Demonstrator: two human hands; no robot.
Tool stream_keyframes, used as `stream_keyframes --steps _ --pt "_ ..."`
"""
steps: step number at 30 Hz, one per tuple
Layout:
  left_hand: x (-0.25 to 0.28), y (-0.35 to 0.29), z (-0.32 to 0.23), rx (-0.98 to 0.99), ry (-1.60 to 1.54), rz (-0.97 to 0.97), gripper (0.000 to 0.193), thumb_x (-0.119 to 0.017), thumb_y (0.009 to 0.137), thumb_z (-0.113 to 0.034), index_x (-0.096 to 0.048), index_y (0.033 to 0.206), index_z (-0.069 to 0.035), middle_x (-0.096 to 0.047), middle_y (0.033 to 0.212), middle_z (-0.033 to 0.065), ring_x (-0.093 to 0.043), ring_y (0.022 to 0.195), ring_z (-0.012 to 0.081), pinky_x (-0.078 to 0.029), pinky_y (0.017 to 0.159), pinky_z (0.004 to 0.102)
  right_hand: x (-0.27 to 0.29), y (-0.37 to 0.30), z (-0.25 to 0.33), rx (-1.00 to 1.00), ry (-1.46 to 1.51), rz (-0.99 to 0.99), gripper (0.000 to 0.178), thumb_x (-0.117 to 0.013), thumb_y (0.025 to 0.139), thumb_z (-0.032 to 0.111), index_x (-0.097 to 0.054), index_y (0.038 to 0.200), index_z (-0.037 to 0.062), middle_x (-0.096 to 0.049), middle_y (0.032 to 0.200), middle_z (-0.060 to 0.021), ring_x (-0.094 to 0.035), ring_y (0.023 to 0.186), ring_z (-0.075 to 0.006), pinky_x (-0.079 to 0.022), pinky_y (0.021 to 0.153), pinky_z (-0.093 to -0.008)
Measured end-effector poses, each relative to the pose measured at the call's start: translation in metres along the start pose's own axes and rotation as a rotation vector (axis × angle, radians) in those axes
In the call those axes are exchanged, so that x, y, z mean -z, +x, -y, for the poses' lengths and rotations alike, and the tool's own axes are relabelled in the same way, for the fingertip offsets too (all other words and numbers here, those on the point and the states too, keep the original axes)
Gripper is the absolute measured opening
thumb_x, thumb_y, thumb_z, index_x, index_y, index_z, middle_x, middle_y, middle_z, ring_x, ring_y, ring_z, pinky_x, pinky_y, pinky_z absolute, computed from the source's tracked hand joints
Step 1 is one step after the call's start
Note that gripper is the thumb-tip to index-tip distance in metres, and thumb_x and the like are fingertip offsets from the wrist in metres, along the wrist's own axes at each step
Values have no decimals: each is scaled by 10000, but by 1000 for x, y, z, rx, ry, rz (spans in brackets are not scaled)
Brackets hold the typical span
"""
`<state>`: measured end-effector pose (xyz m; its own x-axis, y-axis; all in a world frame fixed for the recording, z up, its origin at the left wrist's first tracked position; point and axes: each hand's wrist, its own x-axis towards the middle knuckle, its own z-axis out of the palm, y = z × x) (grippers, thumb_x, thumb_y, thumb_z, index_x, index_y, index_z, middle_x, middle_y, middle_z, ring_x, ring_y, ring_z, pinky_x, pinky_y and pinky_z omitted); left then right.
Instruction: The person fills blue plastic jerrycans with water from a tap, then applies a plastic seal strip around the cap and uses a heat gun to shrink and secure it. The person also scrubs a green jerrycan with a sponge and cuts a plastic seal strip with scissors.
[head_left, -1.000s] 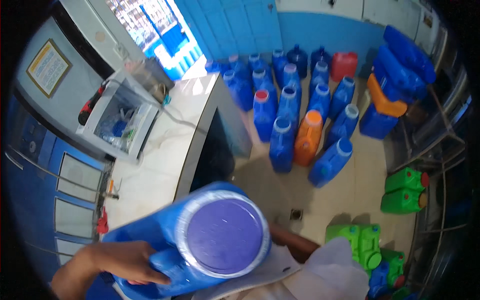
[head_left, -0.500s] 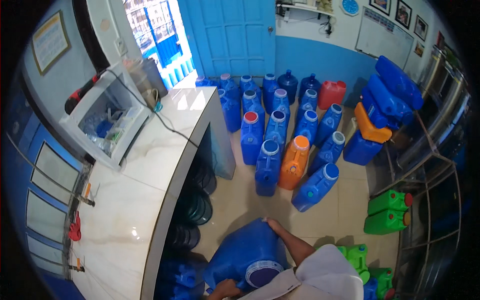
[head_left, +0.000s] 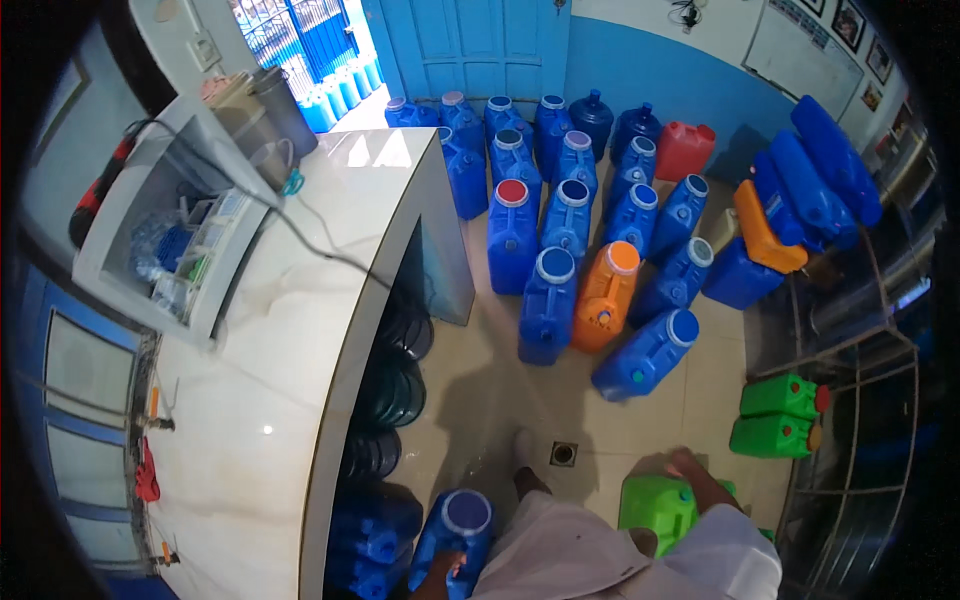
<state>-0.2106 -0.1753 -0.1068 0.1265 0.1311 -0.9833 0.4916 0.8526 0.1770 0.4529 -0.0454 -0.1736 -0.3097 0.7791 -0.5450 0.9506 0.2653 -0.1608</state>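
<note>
A counter (head_left: 270, 310) is running along the left, carrying a bin (head_left: 103, 250). On the floor (head_left: 620, 432) ahead, a jug group (head_left: 565, 225) is standing before the door (head_left: 470, 45). The left hand (head_left: 447, 570) is touching the near jug (head_left: 448, 535), right of the counter. A drain (head_left: 563, 454) is lying between jug group and near jug.

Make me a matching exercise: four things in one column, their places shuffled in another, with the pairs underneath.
Column one
1. left hand
2. standing orange jug
3. red jug
4. drain

Column two
A. set into the tiled floor
B. on the purple-lidded jug
C. between blue jugs on the floor
D. beside a round blue bottle, near the back wall

Pairs: 1-B, 2-C, 3-D, 4-A
</note>
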Motion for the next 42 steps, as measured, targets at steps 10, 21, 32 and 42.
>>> stream_keyframes --steps 10,21,32,42 --pt "48 66 -72 54 -447 -69 160 -643 658 -176 -585 614 -34 -484 490 88 -474 380 209 -393 370 354 7 -31 -13 -985 1742 175 158 -526 852 211 -548 897 60 -538 656 -90 -548 518 -204 -437 446 -330" --pt "91 253 -337 -496 -299 -203 170 -607 717 -190 -587 617 -54 -507 491 61 -481 431 171 -388 435 339 -11 -132 -30 -990 1998 -251 258 -531 849 249 -509 1021 59 -584 857 -131 -606 670 -232 -525 565 -364" --pt "194 107 -488 -924 -308 -163 360 -567 873 -215 -476 1178 -46 -608 944 102 -591 819 180 -485 751 302 -67 -159 226 -945 1941 -363 222 -535 857 197 -556 1017 44 -608 859 -105 -605 712 -217 -499 614 -343" --pt "-33 -30 -471 -706 593 182 266 -505 866 -123 -518 1117 -35 -626 919 83 -593 769 122 -469 642 230 5 -275 381 -1223 1644 -801 278 -500 881 223 -575 1041 9 -631 954 -147 -625 859 -249 -499 745 -344"
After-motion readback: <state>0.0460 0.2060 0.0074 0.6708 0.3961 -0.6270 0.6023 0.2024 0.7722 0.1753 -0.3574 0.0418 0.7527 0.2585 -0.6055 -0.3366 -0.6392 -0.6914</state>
